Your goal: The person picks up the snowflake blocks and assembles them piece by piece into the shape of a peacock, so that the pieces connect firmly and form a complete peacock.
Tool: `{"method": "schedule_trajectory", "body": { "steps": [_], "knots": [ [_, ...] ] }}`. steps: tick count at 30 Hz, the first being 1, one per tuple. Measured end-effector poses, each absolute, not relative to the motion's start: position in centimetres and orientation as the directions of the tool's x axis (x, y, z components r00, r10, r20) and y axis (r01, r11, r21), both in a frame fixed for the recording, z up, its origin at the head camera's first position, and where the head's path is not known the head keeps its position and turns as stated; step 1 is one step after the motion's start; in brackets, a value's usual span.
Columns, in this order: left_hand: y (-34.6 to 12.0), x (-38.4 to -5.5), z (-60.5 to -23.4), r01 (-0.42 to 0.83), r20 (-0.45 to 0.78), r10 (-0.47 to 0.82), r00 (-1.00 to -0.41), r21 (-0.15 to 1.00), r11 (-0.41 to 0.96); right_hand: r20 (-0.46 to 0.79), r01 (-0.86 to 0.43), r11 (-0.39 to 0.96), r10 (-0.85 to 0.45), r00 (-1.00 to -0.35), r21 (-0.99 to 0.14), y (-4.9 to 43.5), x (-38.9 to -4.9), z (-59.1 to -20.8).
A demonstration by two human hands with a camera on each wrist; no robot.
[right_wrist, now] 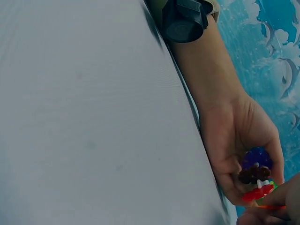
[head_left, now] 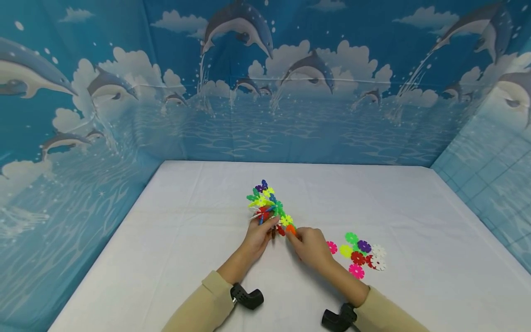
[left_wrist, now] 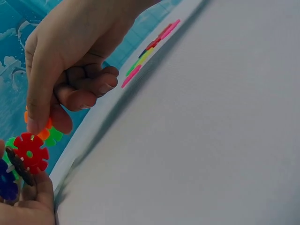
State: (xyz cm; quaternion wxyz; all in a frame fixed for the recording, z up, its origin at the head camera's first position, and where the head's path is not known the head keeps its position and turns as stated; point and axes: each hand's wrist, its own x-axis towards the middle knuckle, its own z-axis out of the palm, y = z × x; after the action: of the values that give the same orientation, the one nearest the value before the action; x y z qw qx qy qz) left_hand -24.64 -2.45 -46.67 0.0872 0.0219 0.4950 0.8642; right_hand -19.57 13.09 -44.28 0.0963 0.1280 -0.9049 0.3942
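In the head view my left hand [head_left: 258, 236] grips a cluster of joined snowflake discs [head_left: 265, 200] in yellow, green, red, blue, purple and white. My right hand [head_left: 310, 246] pinches an orange snowflake disc [head_left: 291, 229] at the cluster's lower right end. The left wrist view shows the right thumb and fingers closed on that orange disc, beside a red disc [left_wrist: 31, 153] and a brown disc [left_wrist: 18, 166] of the cluster. A blue disc [right_wrist: 256, 158] lies within the left palm in the right wrist view. Whether the orange disc is slotted in is hidden by the fingers.
Loose snowflake discs lie right of my right hand, among them a pink one [head_left: 356, 271], a purple one [head_left: 364, 246], a yellow one [head_left: 345, 251] and a white one [head_left: 378, 251]. They rest on a white-covered table [head_left: 186, 207]. A dolphin-print curtain [head_left: 290, 124] stands behind it.
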Motion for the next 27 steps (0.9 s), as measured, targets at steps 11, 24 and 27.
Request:
{"method": "schedule_trajectory", "body": {
  "steps": [11, 24, 27],
  "knots": [
    [-2.4, -24.6, -47.0, -0.101, -0.009, 0.203, -0.979, 0.889, -0.448, 0.286, -0.265, 0.7, -0.09, -0.954, -0.663, 12.5, -19.9, -45.0],
    [-2.1, -24.1, -46.7, -0.083, 0.029, 0.21, -0.977, 0.859, -0.505, 0.379, -0.318, 0.714, -0.08, -0.922, -0.624, 12.0, -20.0, -46.1],
    [-2.1, -24.1, -46.6, -0.062, 0.065, 0.215, -0.974, 0.843, -0.535, 0.403, -0.342, 0.698, -0.083, -0.911, -0.629, 11.9, -20.0, -46.2]
  ]
}}
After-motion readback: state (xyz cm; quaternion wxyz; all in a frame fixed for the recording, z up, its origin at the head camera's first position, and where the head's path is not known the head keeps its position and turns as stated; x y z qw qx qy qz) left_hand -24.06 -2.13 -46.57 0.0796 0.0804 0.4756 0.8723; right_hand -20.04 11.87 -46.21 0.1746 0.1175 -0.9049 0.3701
